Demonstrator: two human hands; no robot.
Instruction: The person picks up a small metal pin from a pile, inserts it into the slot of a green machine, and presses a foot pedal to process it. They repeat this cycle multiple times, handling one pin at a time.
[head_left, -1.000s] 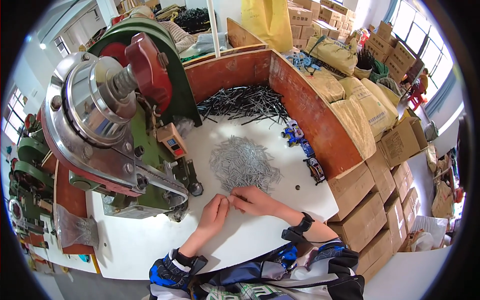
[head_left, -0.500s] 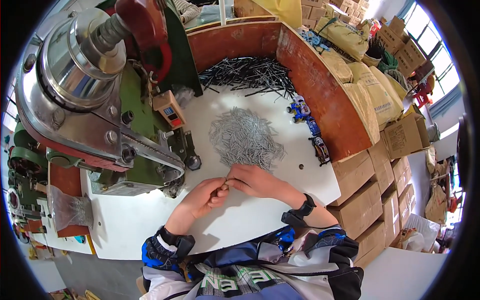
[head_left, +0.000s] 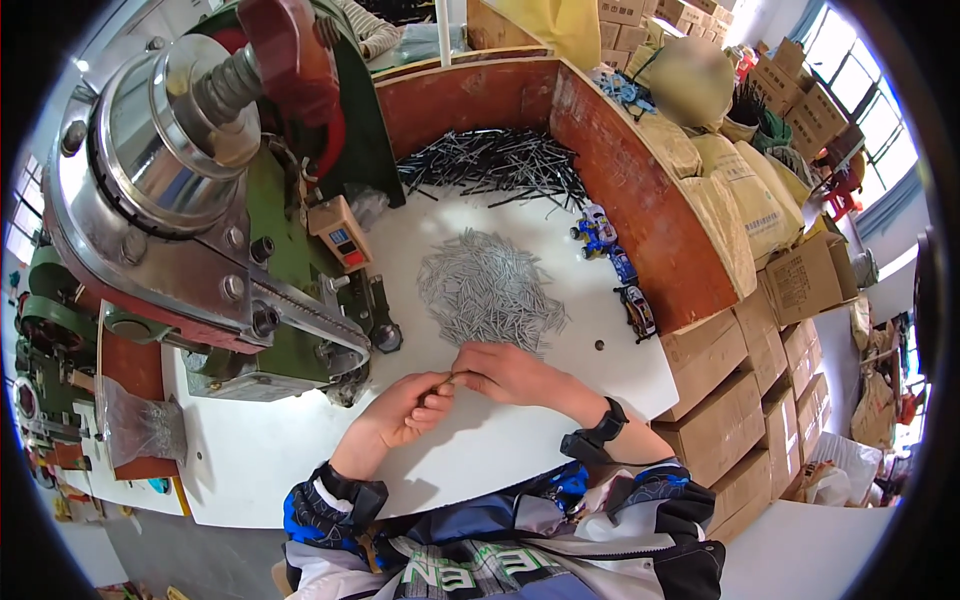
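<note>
Over the white table, my left hand (head_left: 408,408) and my right hand (head_left: 508,374) meet fingertip to fingertip. Both are closed in a pinch, and whatever lies between the fingers is too small and hidden to name. Just beyond my right hand spreads a pile of short, thin, silver-grey metal pins (head_left: 488,290). Farther back, against the wooden guard, lies a heap of long, thin black sticks (head_left: 500,165), some with pale glints.
A green machine (head_left: 290,240) with a big steel pulley (head_left: 165,150) stands close on my left. Toy vehicles (head_left: 598,228) line the right of the table (head_left: 450,465) beside a reddish-brown wooden guard (head_left: 660,190). Cardboard boxes (head_left: 715,430) are stacked at right; a plastic bag (head_left: 145,425) sits left.
The view has shifted slightly, so the table and machine sit a little lower in the picture. My hands stay pinched together in nearly the same pose.
</note>
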